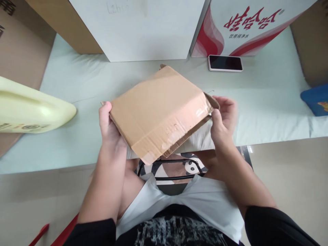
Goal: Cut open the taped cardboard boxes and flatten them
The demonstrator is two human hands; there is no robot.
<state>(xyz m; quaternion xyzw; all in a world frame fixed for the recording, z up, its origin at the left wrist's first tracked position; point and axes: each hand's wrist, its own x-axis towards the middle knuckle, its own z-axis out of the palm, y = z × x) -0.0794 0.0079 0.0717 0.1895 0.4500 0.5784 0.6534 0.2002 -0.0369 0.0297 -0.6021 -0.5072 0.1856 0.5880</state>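
Note:
A small brown cardboard box is tilted over the front part of the cloth-covered table, with loose flaps along its near edge and right end. My left hand grips its left end, thumb on top and the other fingers hidden underneath. At the right corner, my right hand pinches a bent flap between thumb and fingers; those fingers are slightly blurred. Bits of clear tape and torn patches show on the near side of the box. Its inside is hidden.
Along the back stand a white box and a red-and-white carton. A phone lies before the carton. A pale yellow bottle is at left, a blue container at right. The pale green cloth ends near my lap.

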